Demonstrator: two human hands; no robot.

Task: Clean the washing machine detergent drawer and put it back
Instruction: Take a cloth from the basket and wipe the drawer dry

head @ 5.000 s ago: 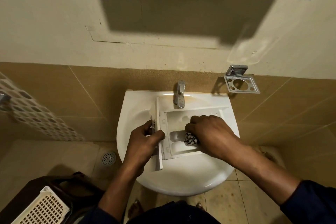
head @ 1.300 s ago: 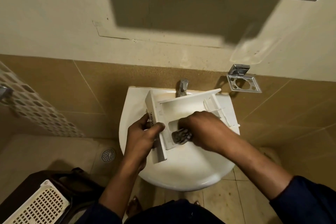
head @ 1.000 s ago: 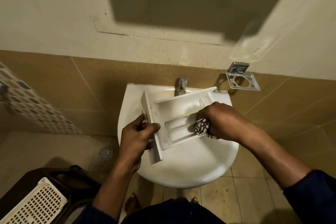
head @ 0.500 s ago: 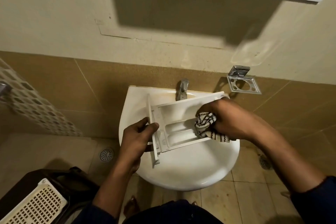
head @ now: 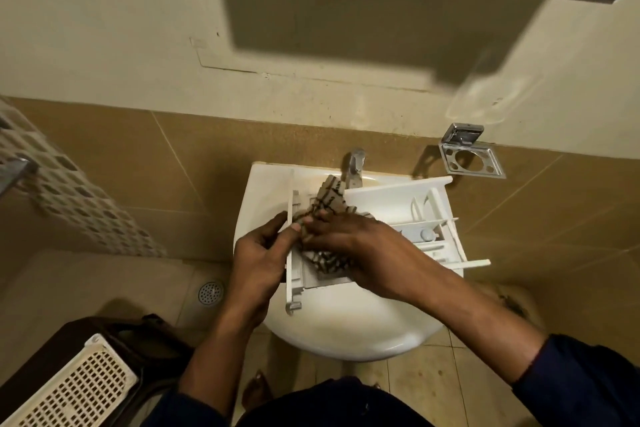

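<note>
1. A white detergent drawer (head: 398, 206) is held over a white washbasin (head: 343, 326), below the tap (head: 355, 166).
2. The left hand (head: 258, 260) has its fingers closed on the drawer's front panel.
3. The right hand (head: 360, 246) presses a patterned cloth (head: 329, 199) into the drawer's front end; its grip appears closed, though the fingertips are partly hidden.

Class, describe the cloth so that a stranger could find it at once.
Find the white sink under the tap. A white plastic drawer lies across it. The cloth is bunched at its left end under the right hand, the only checked, soft thing there.
</note>
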